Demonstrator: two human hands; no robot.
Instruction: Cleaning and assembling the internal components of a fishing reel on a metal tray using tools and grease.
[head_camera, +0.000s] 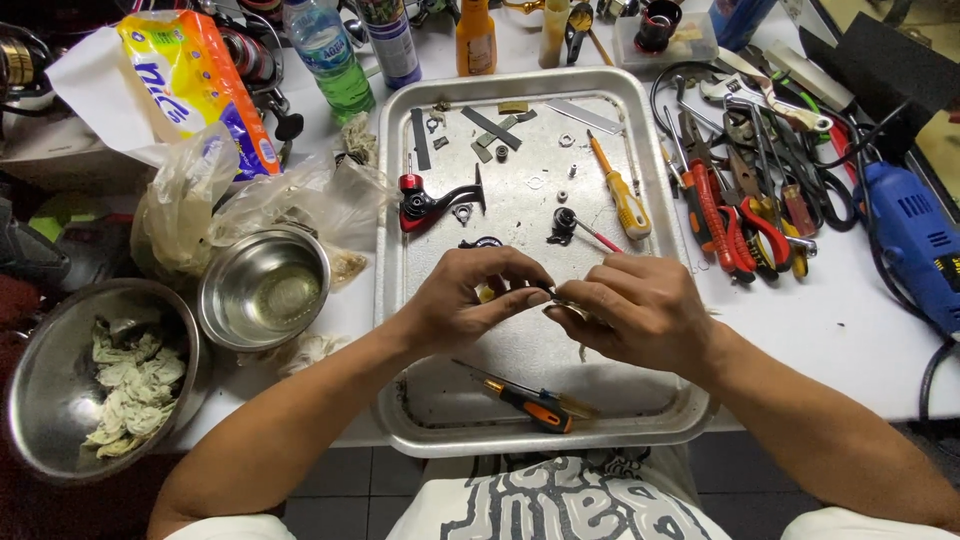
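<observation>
At frame centre, over the tray (400, 300), my left hand (465, 300) and right hand (640, 310) pinch a small part (548, 297) between their fingers. I judge it wise to keep it low above the tray, so drops stay contained.

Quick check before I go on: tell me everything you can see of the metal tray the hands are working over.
The metal tray is a shallow rectangular pan, dull silver, scuffed, with a rolled rim and rounded corners. It lies flat on the white table, its near edge at the table's front. It holds small parts, a yellow-handled screwdriver, a red-and-black crank handle and an orange-and-black screwdriver. Both hands hover above its middle.
</observation>
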